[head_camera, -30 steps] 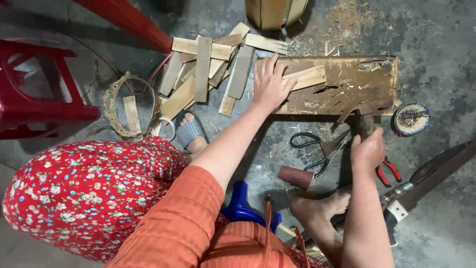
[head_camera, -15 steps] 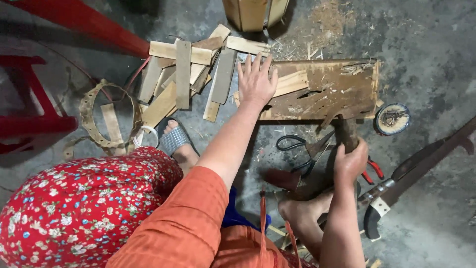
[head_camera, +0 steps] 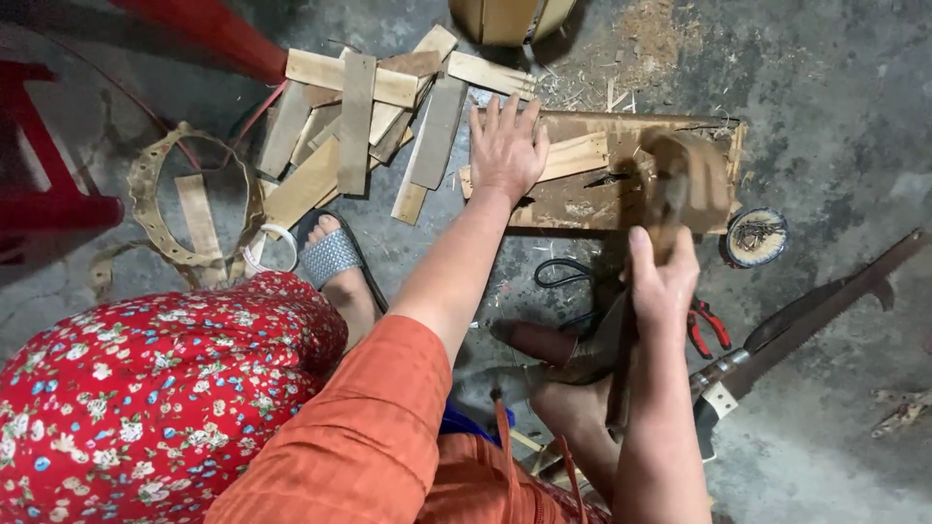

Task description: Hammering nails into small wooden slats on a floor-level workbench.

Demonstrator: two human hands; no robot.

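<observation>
Pale wood strip [head_camera: 573, 155] flat on board [head_camera: 621, 194]; hammer [head_camera: 680, 184] blurred.

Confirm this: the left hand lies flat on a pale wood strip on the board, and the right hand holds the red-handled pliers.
Wrong on the pliers. The right hand grips a blurred mallet; the red-handled pliers lie on the floor. The left hand does lie flat on the pale wood strip, per the head view.

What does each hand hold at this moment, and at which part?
The right hand grips a hammer by its handle, the blurred head raised over the wooden board. The left hand holds nothing; it presses flat on a pale wood strip lying on that board.
</observation>
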